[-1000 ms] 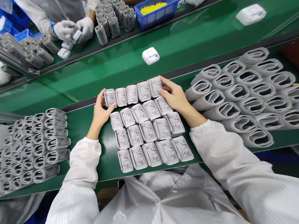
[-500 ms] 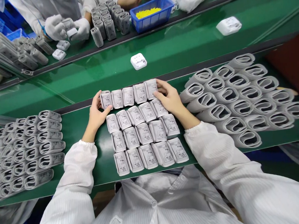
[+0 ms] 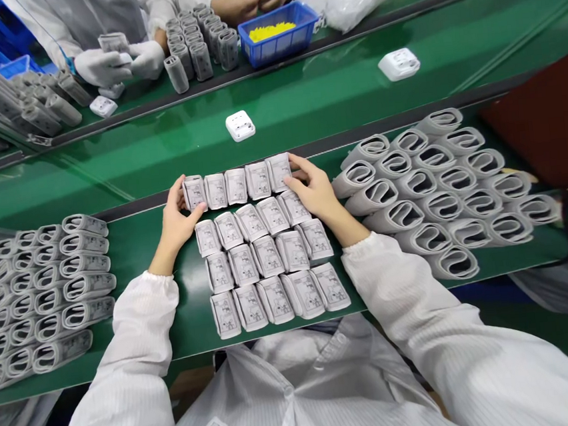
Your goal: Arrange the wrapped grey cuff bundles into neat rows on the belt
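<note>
Basically, green worktable (image 3: 189,309) ran across; rolled grey sleeves (image 3: 441,206) sat stacked at right; far row of five folded printed pouches (image 3: 236,187) was mid-table, right hand (image 3: 316,191) gripping its right end, left hand (image 3: 176,222) its left.

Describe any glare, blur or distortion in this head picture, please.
Head view: pale glare on the green worktop beside the left sleeve; head view: right sleeve seems stretched toward the corner; head view: folded printed sheets fairly sharp, fine print illegible.

Both arms (image 3: 141,324) reach forward, fingers (image 3: 303,164) curled inward.
</note>
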`<state>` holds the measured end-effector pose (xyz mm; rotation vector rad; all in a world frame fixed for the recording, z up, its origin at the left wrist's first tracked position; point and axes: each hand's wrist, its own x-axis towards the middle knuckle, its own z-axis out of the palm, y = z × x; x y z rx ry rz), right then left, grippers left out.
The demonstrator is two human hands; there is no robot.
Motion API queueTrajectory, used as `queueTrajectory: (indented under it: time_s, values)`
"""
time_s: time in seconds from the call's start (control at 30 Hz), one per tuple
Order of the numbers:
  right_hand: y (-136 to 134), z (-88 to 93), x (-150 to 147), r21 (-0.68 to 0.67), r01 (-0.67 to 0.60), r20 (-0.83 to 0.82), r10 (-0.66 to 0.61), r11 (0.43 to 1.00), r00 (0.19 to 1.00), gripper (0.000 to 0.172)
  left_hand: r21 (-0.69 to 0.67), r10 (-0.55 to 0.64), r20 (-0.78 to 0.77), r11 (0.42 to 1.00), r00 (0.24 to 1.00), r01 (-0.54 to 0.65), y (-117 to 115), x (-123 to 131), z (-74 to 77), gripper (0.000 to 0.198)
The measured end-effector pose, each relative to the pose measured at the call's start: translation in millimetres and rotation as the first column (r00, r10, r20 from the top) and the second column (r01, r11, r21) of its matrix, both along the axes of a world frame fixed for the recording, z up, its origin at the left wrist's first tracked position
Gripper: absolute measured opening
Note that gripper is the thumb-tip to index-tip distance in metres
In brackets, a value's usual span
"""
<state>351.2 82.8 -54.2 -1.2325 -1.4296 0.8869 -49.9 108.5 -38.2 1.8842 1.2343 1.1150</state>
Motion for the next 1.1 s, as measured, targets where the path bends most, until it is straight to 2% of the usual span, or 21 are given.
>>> queueTrajectory:
  time_s: [0.1,0.2,0.33,0.4,0.63,1.1]
  values:
    - [1,-1.0,-1,0.008,0.036,-0.007,-0.036,0.999,0.999,0.093,-0.001,0.016,0.02,1.0,1.0,-0.016,0,0,-2.0,0.108]
    - [2,-1.3,-3,0.013,0.075,-0.016,-0.075,0.997,0.997,0.08,-0.004,0.012,0.042,1.0,0.999,-0.012,1,-2,-3.2,0.107]
    - [2,-1.4,-4,0.007,0.087,-0.004,-0.087,0.996,0.996,0.069,0.007,-0.04,0.079,0.999,0.996,0.039,4,-7,-4.2,0.083]
    - [2,-1.5,-3,0.002,0.075,0.0,-0.075,0.997,0.997,0.068,0.024,-0.064,0.097,0.998,0.993,0.062,6,-10,-5.4,0.08]
    - [2,-2.4,-2,-0.008,0.033,-0.039,-0.034,0.999,0.999,0.069,-0.006,-0.065,0.136,0.998,0.989,0.067,9,-13,-9.6,0.094]
    - [2,-4.3,-1,-0.002,-0.005,-0.039,0.005,1.0,0.999,0.066,-0.018,-0.063,0.168,0.998,0.984,0.067,7,-10,-3.3,0.093]
